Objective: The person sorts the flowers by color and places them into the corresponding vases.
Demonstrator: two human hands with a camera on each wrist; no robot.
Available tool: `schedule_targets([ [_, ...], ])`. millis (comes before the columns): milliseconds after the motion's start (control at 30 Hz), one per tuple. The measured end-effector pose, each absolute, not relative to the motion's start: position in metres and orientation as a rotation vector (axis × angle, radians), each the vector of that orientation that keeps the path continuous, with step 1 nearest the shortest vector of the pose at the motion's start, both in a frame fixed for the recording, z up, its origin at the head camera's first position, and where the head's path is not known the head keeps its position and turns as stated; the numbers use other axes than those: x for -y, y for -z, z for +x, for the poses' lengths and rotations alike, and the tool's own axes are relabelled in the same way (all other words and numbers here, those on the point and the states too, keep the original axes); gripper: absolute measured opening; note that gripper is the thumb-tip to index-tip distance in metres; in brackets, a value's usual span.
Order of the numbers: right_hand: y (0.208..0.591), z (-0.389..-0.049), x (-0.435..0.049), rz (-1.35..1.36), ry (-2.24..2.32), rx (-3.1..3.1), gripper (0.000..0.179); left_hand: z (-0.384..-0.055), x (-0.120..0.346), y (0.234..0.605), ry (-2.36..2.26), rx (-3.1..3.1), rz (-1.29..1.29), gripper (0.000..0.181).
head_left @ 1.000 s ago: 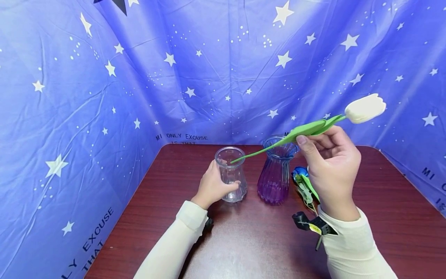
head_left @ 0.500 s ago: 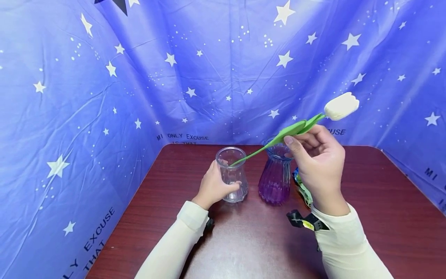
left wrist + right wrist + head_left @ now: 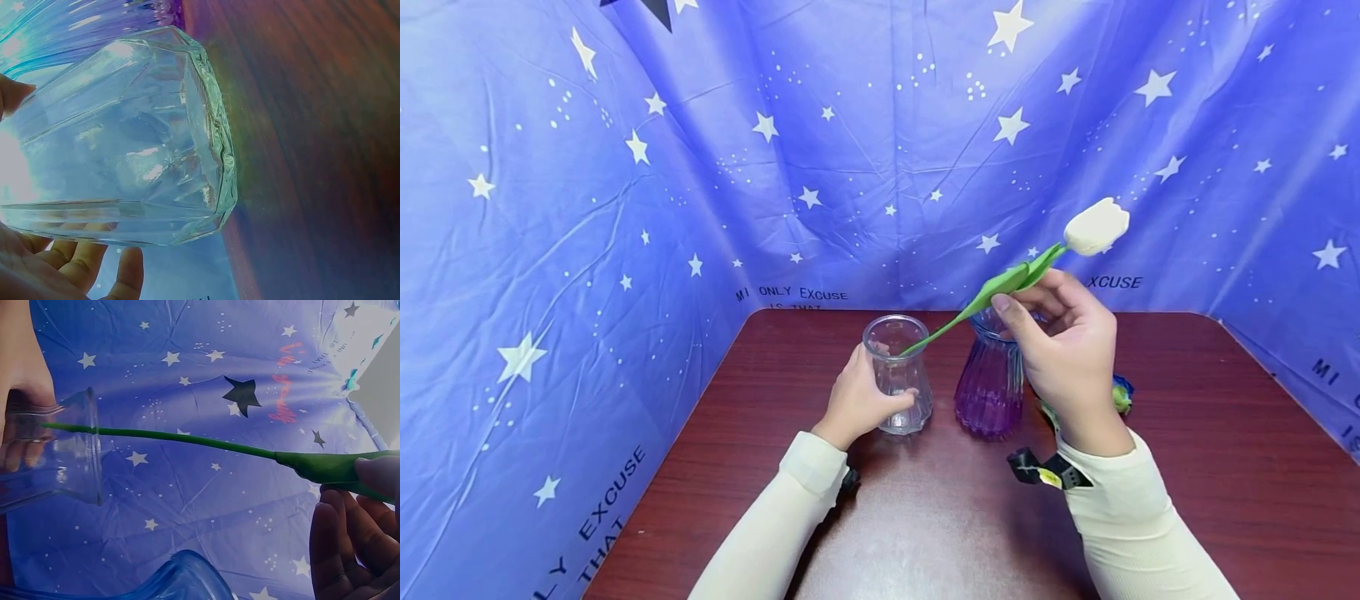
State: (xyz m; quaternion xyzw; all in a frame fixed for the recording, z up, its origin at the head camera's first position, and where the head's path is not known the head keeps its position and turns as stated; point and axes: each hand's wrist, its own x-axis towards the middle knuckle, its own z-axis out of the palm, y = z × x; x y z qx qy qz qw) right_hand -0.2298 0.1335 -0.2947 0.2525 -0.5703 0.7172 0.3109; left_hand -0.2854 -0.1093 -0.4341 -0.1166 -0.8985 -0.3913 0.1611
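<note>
My left hand (image 3: 856,400) grips a clear glass vase (image 3: 904,408) around its side, thumb across the front. In the left wrist view the faceted base of this clear vase (image 3: 144,144) shows, with fingers (image 3: 130,272) below it. Between thumb and fingers my right hand (image 3: 1067,358) pinches a white tulip (image 3: 1096,227) by its green leaves. The tulip slants down to the left. Its stem (image 3: 187,439) passes through the mouth of the clear vase in the right wrist view, the tip just inside the neck.
A purple and blue glass vase (image 3: 988,392) stands right of the clear one, partly behind my right hand. A blue flower (image 3: 1122,393) lies on the brown table (image 3: 1225,467), largely hidden by that hand. Blue star-printed cloth (image 3: 880,150) surrounds the table's back and sides.
My right hand has moved left with the tulip, which now slopes more steeply. Its stem tip stays at the clear vase's mouth. The left hand holds still.
</note>
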Motion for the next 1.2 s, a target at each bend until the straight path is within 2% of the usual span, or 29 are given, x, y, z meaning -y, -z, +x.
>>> schedule_targets([
  [667, 0.310, -0.238, -0.123, 0.727, -1.850, 1.633, 0.020, -0.286, 0.109, 0.435, 1.123, 2.562, -0.330, 0.090],
  [1200, 0.315, -0.239, -0.117, 0.642, -1.746, 1.826, 0.018, -0.286, 0.109, 0.434, 1.121, 2.561, -0.347, 0.090],
])
